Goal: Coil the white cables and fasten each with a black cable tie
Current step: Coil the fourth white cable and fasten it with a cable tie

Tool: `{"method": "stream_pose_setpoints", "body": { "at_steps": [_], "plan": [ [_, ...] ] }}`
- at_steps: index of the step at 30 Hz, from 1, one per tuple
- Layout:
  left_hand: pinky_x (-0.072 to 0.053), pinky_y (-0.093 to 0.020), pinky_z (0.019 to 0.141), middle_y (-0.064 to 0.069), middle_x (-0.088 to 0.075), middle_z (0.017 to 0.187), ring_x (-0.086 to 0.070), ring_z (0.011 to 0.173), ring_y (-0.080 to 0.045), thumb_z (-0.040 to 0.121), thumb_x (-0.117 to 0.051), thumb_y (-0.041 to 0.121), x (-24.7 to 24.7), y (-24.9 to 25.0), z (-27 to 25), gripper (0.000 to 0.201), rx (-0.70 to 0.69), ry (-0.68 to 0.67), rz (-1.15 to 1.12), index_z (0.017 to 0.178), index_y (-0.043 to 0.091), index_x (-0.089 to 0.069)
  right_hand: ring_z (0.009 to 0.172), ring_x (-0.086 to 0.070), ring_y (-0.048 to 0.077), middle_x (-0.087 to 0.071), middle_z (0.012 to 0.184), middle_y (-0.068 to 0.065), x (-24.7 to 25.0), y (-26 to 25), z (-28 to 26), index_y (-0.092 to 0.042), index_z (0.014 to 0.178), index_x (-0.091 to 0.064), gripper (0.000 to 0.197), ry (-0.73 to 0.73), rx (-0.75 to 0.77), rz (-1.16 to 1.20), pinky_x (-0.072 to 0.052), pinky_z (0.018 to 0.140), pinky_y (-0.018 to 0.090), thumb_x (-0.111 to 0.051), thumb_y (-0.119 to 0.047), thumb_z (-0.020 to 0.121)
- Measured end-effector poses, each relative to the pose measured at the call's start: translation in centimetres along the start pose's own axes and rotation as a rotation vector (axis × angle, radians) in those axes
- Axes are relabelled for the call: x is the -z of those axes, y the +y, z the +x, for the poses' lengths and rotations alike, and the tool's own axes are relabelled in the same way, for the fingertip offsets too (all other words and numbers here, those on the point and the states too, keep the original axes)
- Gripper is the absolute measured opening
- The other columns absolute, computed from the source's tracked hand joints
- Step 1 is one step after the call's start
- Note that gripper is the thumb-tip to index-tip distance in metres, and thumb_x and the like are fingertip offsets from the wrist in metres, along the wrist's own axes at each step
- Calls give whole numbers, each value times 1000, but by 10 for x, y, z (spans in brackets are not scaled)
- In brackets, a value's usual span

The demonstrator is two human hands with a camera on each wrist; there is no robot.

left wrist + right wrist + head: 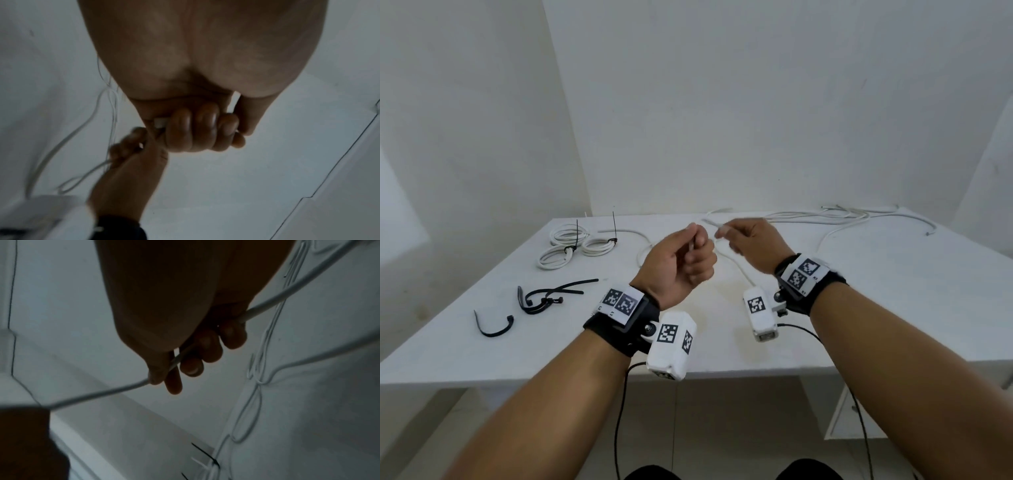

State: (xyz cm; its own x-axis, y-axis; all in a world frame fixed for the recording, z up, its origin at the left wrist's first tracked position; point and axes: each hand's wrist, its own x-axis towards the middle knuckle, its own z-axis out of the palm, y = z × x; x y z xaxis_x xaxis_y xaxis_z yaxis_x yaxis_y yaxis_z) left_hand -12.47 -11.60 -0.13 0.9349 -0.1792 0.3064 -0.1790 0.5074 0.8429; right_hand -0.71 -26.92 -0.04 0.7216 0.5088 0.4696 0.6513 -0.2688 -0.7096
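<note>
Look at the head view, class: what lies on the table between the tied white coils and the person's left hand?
In the head view, a loose white cable curves across the table between the tied coils and the left hand; otherwise that stretch is bare.

— What's the room like?
— Plain white walls (pixel 756 102) meeting in a corner at the back left, evenly lit, with a faint shadow on the left wall.
— Furniture?
— A white tabletop (pixel 876 308) pushed against the back wall, and a white cabinet (pixel 849 421) under its right side.
— The floor?
— Pale floor (pixel 441 428), seen below the table's front edge.
</note>
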Motion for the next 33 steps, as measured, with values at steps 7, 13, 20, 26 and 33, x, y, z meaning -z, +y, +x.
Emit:
{"method": "stream_pose_setpoints", "body": {
  "at_steps": [7, 13, 20, 26, 33],
  "plan": [
    [-21, -26, 51, 4, -36, 55, -29, 46, -10, 105, -32, 20, 3, 0, 25, 36, -180, 354, 157, 72, 12, -45, 53, -50, 3, -58, 64, -5, -38, -6, -23, -36, 83, -67, 29, -314, -25, -196, -40, 59, 21, -46, -37, 102],
    [-30, -21, 50, 5, -36, 54, -33, 50, -10, 104, -34, 21, 41, 2, 33, 35, -344, 653, 524, 70, 14, -37, 58, -52, 8, -60, 67, -4, -38, -11, -32, -19, 106, -70, 32, -424, 16, -349, -41, 61, 25, -46, -39, 102],
    [-35, -33, 64, 4, -48, 58, -43, 55, -13, 102, -42, 30, 66, -2, 22, 40, 4, 514, 1223, 65, 15, -44, 56, -50, 2, -56, 62, -15, -29, -35, -29, -18, 101, -74, 19, -400, 231, -373, -36, 57, 20, -58, -28, 97],
    [-29, -30, 53, -6, -40, 49, -34, 46, -19, 100, -34, 35, 62, -7, 12, 48, 252, 235, 970, 58, 12, -39, 62, -59, 3, -69, 72, -9, -7, -37, -11, -19, 90, -76, 8, -254, 241, -202, -43, 59, 14, -73, -26, 88],
    [-15, -21, 42, 4, -20, 44, -15, 42, -11, 98, -32, 46, 34, -4, 8, 51, 164, 123, 534, 57, 16, -31, 64, -58, 5, -73, 71, -4, 8, -27, 10, -24, 76, -76, 7, -87, 127, 42, -48, 67, 26, -80, -25, 82]
  ]
}}
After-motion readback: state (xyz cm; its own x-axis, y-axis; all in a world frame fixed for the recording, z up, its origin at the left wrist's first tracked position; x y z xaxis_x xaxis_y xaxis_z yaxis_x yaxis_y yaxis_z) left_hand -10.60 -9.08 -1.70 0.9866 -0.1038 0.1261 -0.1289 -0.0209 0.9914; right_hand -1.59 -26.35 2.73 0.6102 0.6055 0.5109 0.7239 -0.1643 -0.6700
